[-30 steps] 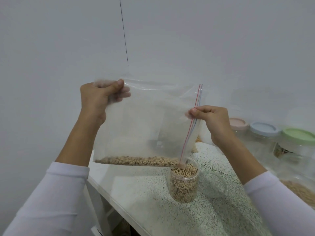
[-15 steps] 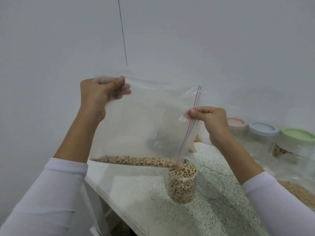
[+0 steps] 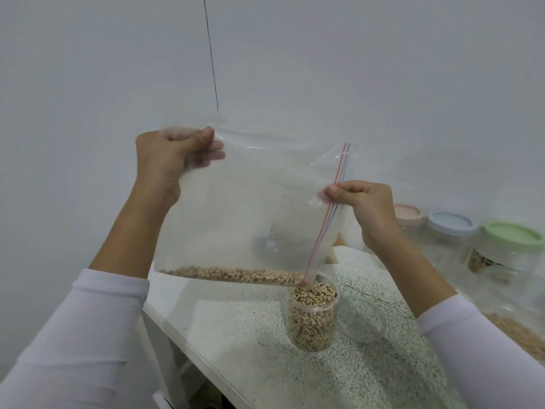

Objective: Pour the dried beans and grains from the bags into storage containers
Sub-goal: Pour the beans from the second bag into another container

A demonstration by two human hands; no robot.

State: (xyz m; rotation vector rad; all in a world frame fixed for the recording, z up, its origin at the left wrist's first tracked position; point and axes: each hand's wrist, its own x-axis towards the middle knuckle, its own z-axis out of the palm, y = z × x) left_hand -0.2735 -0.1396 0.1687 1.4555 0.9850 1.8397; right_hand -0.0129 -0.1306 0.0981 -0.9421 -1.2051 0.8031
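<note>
I hold a clear zip bag [image 3: 247,202] turned on its side above the counter. My left hand [image 3: 168,160] grips its upper left corner. My right hand [image 3: 364,206] pinches the red and blue zip edge on the right. A thin band of black-eyed beans [image 3: 236,274] lies along the bag's low edge, sloping toward the zip corner. That corner hangs just over the mouth of a clear jar [image 3: 312,317], which is nearly full of the same beans. A clear lid [image 3: 361,318] lies flat beside the jar on its right.
The speckled white counter [image 3: 241,329] ends in an edge at the lower left. At the right stand jars with pink [image 3: 408,214], blue [image 3: 449,224] and green [image 3: 513,236] lids. A bag of grain [image 3: 522,335] lies at the far right. A white wall is behind.
The bag's left side dropped slightly and the zip edge shifted a little; the beans stay spread along the bottom. Both hands keep their grip.
</note>
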